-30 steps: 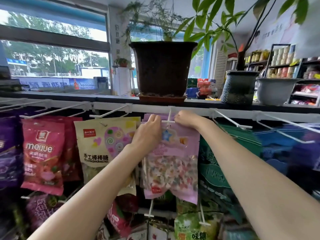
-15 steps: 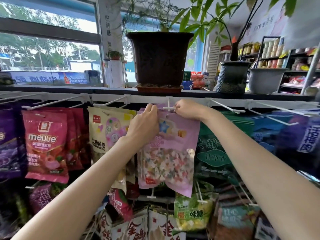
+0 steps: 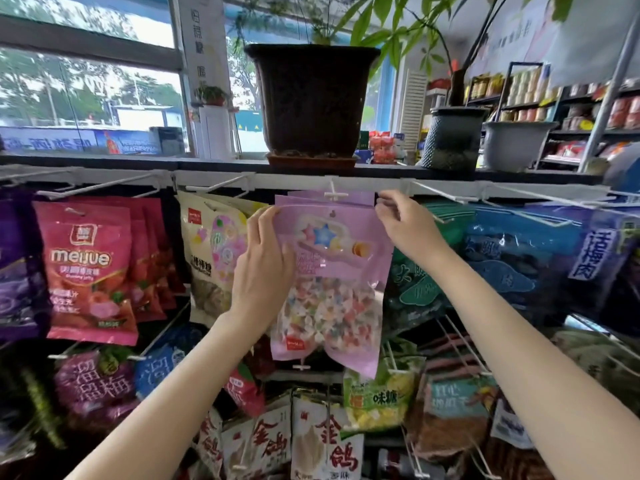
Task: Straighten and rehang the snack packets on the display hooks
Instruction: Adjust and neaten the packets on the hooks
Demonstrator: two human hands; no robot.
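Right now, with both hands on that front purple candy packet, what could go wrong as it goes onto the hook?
1. The purple star-candy packet hangs tilted, its hole below the white hook's crossbar tip; it may miss the hook.
2. The left hand and right hand hold only its upper edges, so the heavy bottom could swing or slip.
3. More purple packets behind it could get pushed askew.

A red packet (image 3: 90, 271) hanging on the left is showing "meijue" in white letters. Low in the middle, white packets (image 3: 325, 441) are displaying large red "金鸽". A blue packet (image 3: 595, 251) on the right is reading "话梅肉"; a yellow-green packet (image 3: 381, 398) is showing "味糖".
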